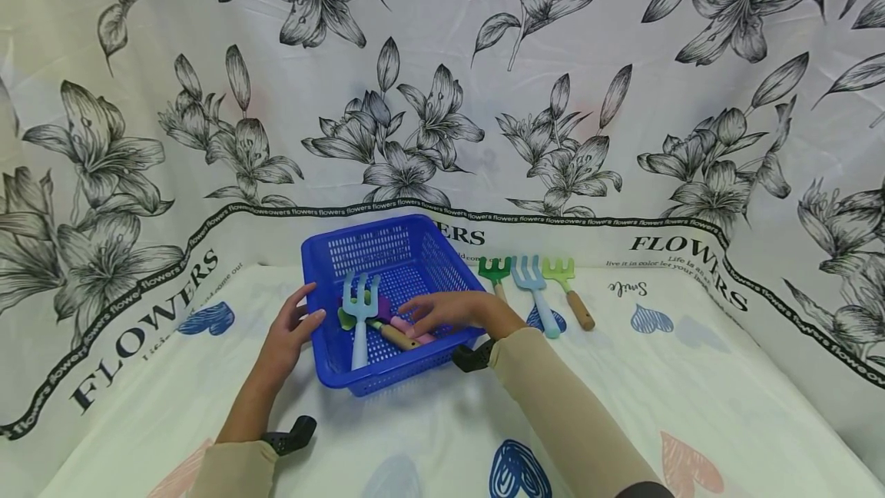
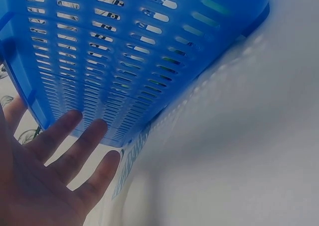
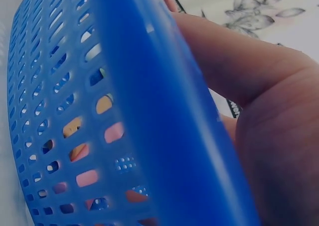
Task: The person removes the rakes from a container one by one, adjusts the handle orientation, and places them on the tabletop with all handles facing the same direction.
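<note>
A blue plastic basket [image 1: 408, 372] with slotted walls stands on the cloth, tilted slightly in the head view. Inside lie a light blue toy garden fork [image 1: 360, 317], a green tool with a wooden handle [image 1: 397, 336], a purple piece [image 1: 383, 306] and a pink piece [image 1: 425, 337]. My left hand [image 1: 285, 330] is at the basket's left side, fingers spread along the outer wall. Over the right rim reaches my right hand [image 1: 449, 310], its fingers down inside with the tips right at the pink piece. In the right wrist view the basket wall hides those fingertips.
Right of the basket lie a dark green fork [image 1: 495, 270], a light blue fork [image 1: 539, 298] and a light green fork [image 1: 568, 290] with a wooden handle. A flower-printed cloth [image 1: 442, 37] hangs behind; the white cloth below carries printed hearts.
</note>
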Demonstrator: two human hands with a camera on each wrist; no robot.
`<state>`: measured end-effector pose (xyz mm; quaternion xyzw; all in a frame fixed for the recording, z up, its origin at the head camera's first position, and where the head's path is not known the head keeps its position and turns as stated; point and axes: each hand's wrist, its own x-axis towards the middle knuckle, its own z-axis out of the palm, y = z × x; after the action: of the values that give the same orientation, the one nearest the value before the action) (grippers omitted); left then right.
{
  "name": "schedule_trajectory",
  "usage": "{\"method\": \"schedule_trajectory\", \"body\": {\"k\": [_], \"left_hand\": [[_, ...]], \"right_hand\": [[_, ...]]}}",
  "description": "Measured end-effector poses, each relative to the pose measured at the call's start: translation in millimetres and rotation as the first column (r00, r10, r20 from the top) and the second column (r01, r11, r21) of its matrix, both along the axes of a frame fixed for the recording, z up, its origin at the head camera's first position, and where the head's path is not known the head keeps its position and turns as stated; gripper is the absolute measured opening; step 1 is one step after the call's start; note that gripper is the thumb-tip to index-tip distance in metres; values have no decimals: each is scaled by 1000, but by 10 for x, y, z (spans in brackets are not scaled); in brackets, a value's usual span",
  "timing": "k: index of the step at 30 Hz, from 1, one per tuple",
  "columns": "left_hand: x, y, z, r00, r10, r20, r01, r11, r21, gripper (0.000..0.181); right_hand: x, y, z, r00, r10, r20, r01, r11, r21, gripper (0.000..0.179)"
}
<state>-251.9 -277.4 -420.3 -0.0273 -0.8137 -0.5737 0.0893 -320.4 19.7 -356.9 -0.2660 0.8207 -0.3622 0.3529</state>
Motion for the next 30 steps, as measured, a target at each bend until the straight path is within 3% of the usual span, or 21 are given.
{"method": "schedule_trajectory", "body": {"k": [10,17,30], "left_hand": [[-4,0,2,1000,-14,-13,14,1000,-1,72],[-20,-7,-3,1000,-21,-18,21,1000,6,72],[-12,-18,-22,1000,-15,-12,16,1000,10,72]], "right_hand": [[1,-8,-20,998,61,6,-61,998,19,59],[19,-20,-6,992,92,-81,-81,989,127,57],[42,-69,-35,988,56,-146,-34,988,149,56]]}}
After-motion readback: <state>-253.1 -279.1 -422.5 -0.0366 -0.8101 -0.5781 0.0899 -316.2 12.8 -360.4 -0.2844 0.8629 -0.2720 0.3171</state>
